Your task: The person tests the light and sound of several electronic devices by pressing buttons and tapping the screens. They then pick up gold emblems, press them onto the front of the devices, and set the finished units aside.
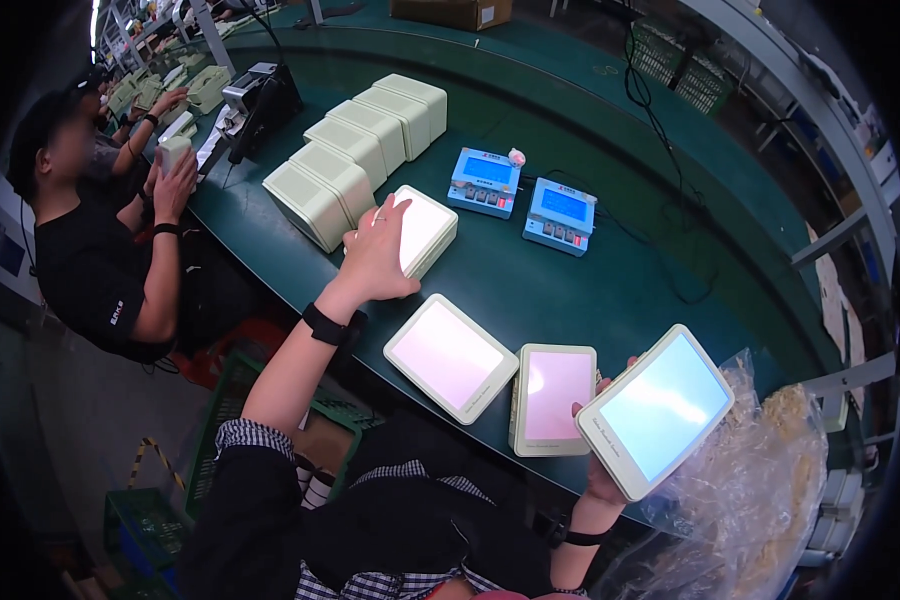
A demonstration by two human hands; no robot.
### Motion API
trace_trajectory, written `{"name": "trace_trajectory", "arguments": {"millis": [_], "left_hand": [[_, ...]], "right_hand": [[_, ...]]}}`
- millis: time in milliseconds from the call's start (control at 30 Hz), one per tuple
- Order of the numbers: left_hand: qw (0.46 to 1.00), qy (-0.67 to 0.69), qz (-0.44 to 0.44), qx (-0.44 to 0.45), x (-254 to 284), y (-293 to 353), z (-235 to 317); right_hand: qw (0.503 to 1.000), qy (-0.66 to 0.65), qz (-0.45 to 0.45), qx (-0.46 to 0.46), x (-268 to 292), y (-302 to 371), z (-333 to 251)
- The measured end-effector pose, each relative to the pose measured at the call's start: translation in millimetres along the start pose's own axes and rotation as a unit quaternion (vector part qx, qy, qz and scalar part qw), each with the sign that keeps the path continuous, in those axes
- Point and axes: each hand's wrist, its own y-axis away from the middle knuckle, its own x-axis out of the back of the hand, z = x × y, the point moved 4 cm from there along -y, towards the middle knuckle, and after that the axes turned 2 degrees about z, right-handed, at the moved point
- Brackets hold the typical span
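My left hand [375,258] reaches over a cream box-shaped device with a glowing white screen [428,222], fingers and thumb gripping its edges. That device sits on the bench at the near end of a row. In my right hand [602,485] is a cream-framed device with a pale blue lit screen [662,408], raised and tilted off the bench; part of the hand is hidden behind it. Between my hands lie a device with a pinkish-white screen [450,357] and a device with a pink screen [556,400], both face up by the front edge.
Several cream housings [355,145] stand in a row at the back left. Beyond my hands are two blue test boxes [485,182] with small displays and cables. Clear plastic bags [730,480] bulge at the right. A co-worker [100,230] sits at the left, near green crates [225,430].
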Motion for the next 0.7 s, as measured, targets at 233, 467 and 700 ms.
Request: {"name": "trace_trajectory", "arguments": {"millis": [233,467,700], "left_hand": [[1.0,0.001,-0.011,0.002,-0.5,-1.2,-2.6],[1.0,0.011,-0.013,0.004,-0.5,-0.5,-1.3],[1.0,-0.019,-0.002,0.014,-0.4,-3.8,-0.3]], "right_hand": [[0.999,-0.02,0.04,0.012,12.7,-3.2,0.0],[0.997,-0.031,0.071,0.008,15.7,4.9,-0.5],[1.0,0.006,-0.004,0.005,10.7,5.6,-8.2]]}}
